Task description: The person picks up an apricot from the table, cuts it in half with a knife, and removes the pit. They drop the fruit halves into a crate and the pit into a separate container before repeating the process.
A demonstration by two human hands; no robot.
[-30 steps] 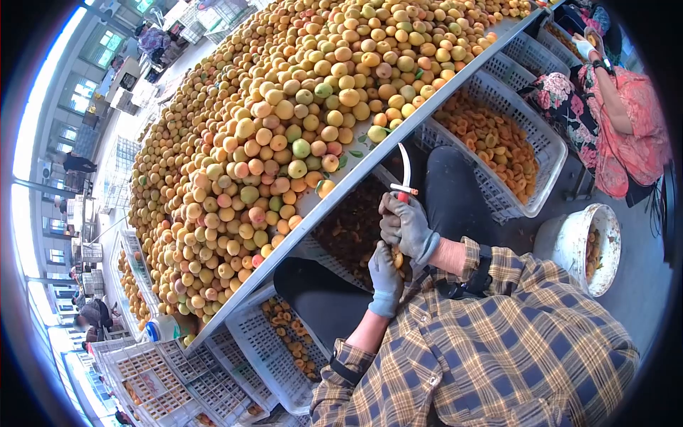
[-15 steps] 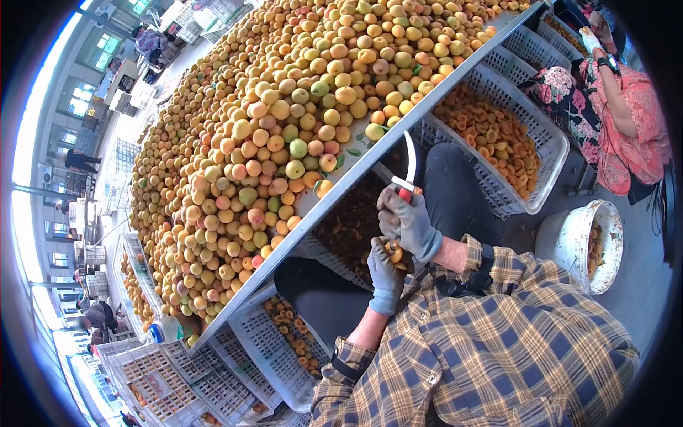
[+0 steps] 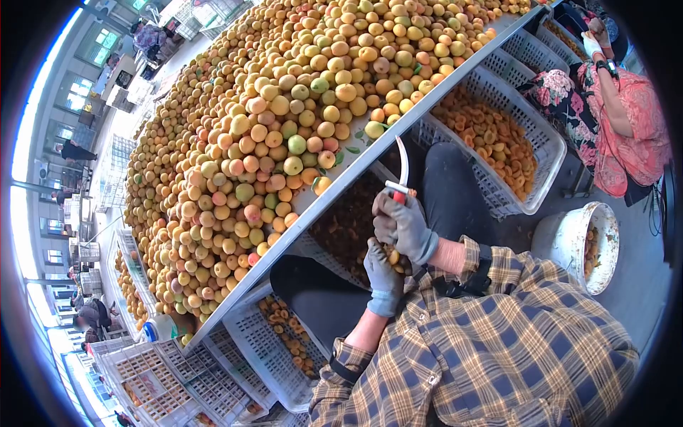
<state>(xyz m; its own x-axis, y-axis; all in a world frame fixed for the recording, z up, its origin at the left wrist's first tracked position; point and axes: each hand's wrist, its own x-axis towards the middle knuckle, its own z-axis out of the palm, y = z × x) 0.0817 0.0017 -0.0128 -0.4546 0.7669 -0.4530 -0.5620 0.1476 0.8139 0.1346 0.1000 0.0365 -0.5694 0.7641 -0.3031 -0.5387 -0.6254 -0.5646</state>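
Apricot (image 3: 395,257) sits at centre frame, pinched in your gloved left hand (image 3: 384,276), fingers closed round it. Your right hand (image 3: 405,224), touching just above, is fisted on one knife (image 3: 403,165). Its curved blade runs upward toward the table edge (image 3: 302,208), away from the fruit. One apricot held; heap (image 3: 284,107) upper left uncountable; one bucket (image 3: 569,242) right.

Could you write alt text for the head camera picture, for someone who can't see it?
A person in a plaid shirt holds a curved knife in the gloved right hand and an apricot in the gloved left hand, at the edge of a metal table heaped with apricots. White crates of cut fruit stand below the table.
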